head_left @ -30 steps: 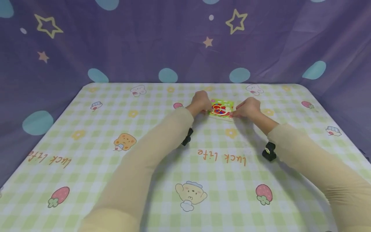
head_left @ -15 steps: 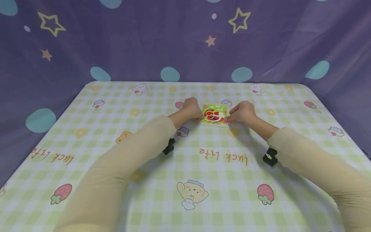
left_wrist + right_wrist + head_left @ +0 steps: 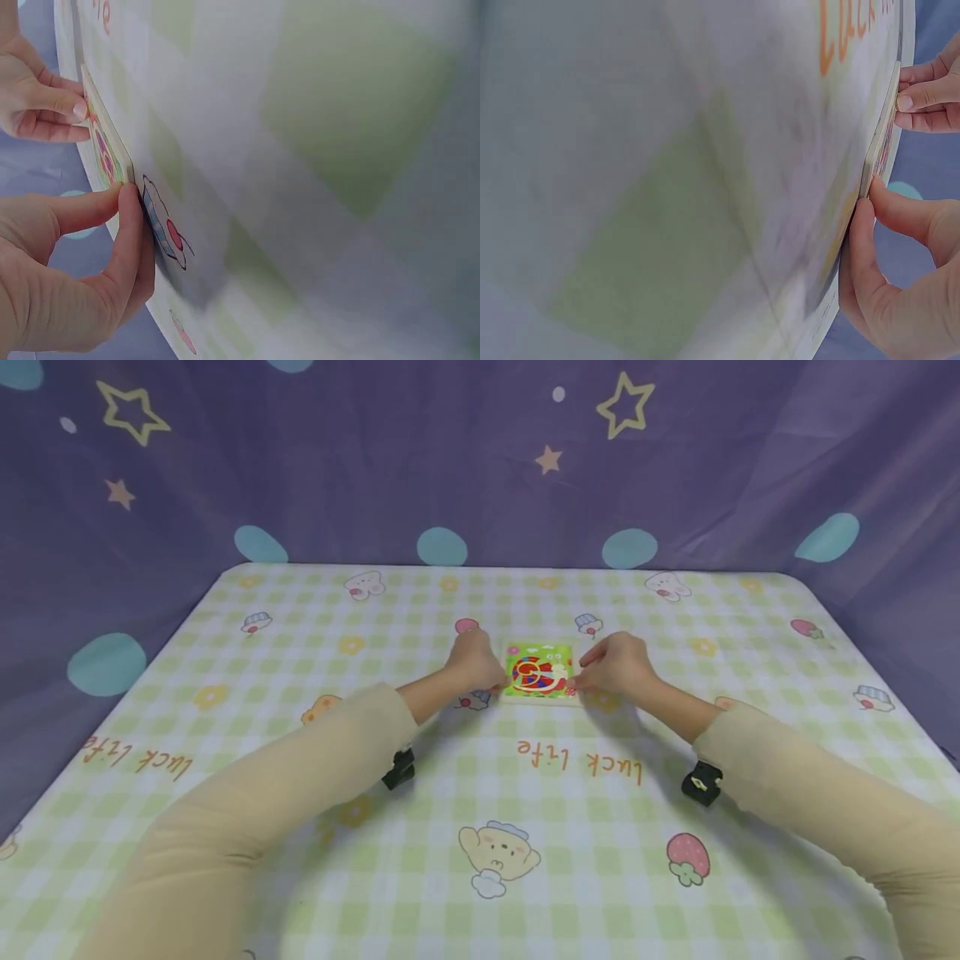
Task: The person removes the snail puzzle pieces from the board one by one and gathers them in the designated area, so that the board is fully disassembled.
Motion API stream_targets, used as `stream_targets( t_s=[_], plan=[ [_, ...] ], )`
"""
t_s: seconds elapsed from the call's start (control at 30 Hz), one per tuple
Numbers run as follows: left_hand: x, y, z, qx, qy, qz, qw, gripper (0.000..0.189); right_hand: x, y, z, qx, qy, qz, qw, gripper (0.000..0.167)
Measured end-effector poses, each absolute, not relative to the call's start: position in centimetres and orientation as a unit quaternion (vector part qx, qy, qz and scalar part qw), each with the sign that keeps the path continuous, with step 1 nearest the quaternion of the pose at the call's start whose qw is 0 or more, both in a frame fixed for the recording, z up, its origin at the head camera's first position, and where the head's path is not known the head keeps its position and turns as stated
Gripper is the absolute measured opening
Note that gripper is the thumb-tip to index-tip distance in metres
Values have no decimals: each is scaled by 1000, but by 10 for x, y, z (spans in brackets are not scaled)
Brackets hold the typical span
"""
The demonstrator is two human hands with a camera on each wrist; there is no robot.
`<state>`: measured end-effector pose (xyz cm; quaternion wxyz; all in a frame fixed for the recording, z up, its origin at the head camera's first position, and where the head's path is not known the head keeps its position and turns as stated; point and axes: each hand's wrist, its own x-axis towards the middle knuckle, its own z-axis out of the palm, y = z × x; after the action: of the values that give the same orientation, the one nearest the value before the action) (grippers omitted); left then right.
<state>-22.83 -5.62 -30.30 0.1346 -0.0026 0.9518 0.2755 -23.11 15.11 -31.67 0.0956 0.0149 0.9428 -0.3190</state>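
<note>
In the head view a thin square wooden board point(image 3: 538, 672) with a bright green picture of a red snail lies near the middle of the table. My left hand point(image 3: 476, 662) pinches its left edge. On the opposite edge, my right hand point(image 3: 618, 665) has its thumb and fingertips. The left wrist view shows the board point(image 3: 106, 146) low over the cloth, its near corner between left thumb and forefinger. From the right wrist, the pale rim of the board point(image 3: 877, 146) appears between right thumb and forefinger. Whether the board's underside touches the cloth, I cannot tell.
A green-and-white checked tablecloth point(image 3: 480, 760) with cartoon prints covers the table. Behind its far edge hangs a purple curtain point(image 3: 480, 460) with stars and blue spots. A black wrist mount point(image 3: 399, 768) sits under the left sleeve, another mount point(image 3: 702, 782) under the right.
Both hands have brought the snail board nearer to me and to the left. The left forearm has swung outward to the left; the grip on both edges looks the same.
</note>
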Motion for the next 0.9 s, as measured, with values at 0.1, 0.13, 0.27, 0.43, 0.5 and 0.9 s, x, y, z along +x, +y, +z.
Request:
stream_targets(
  t_s=[0.1,0.13,0.27,0.43,0.5,0.9],
  plan=[
    [-222,-60,-305,2,950,283,132,34,-225,148,-316,3,944,-316,97,33],
    [-220,-62,-306,3,949,288,133,28,-224,148,-316,-2,944,-316,97,33],
    [-210,-67,-309,5,943,307,129,14,-216,146,-315,-15,943,-316,104,34],
    [-196,-73,-307,-1,937,324,130,14,-205,142,-314,-27,940,-319,117,36],
    [-189,-76,-306,-7,933,334,134,16,-200,140,-313,-33,940,-315,124,36],
    [-165,-89,-308,-35,912,379,155,20,-180,132,-314,-77,942,-300,126,34]
  ],
)
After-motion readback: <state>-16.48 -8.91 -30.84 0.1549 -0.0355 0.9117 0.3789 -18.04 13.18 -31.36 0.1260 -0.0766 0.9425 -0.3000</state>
